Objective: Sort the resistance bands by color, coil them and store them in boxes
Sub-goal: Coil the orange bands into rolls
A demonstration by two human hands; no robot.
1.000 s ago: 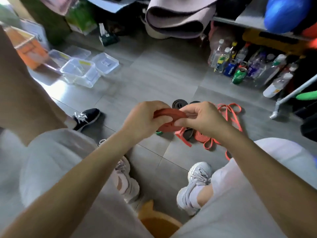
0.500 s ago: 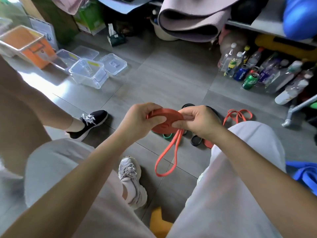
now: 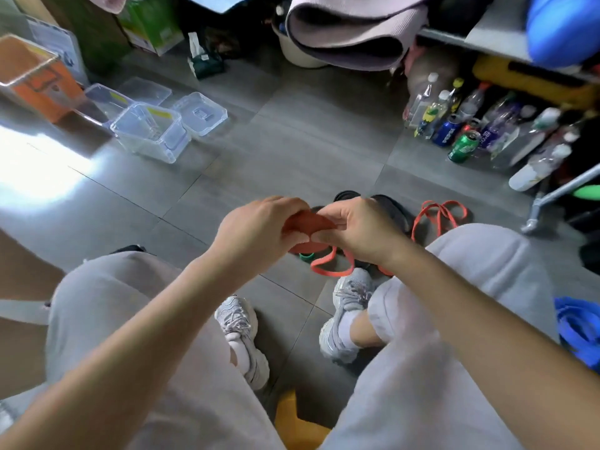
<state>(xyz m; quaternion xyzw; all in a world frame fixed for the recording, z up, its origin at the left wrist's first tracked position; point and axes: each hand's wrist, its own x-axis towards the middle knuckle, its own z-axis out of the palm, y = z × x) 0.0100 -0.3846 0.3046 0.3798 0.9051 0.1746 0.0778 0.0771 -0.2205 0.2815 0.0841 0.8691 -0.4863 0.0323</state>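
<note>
Between my knees I hold a red resistance band (image 3: 305, 224) wound into a tight coil. My left hand (image 3: 256, 232) grips the coil from the left. My right hand (image 3: 357, 232) pinches it from the right. A short loose loop of the same band (image 3: 331, 266) hangs below the coil. On the floor behind my hands lie another red band (image 3: 438, 216), black bands (image 3: 389, 207) and a small green coil (image 3: 306, 256). Clear plastic boxes (image 3: 152, 133) stand open at the far left.
Box lids (image 3: 203, 113) lie beside the boxes, and an orange bin (image 3: 35, 79) stands further left. Bottles and cans (image 3: 461, 128) line the right wall under a shelf. A blue band (image 3: 581, 332) lies by my right knee. My shoes (image 3: 240, 336) rest on the grey tiles.
The hanging loop of the red band has grown much shorter as the coil took it up. My hands have closed in tighter around the coil.
</note>
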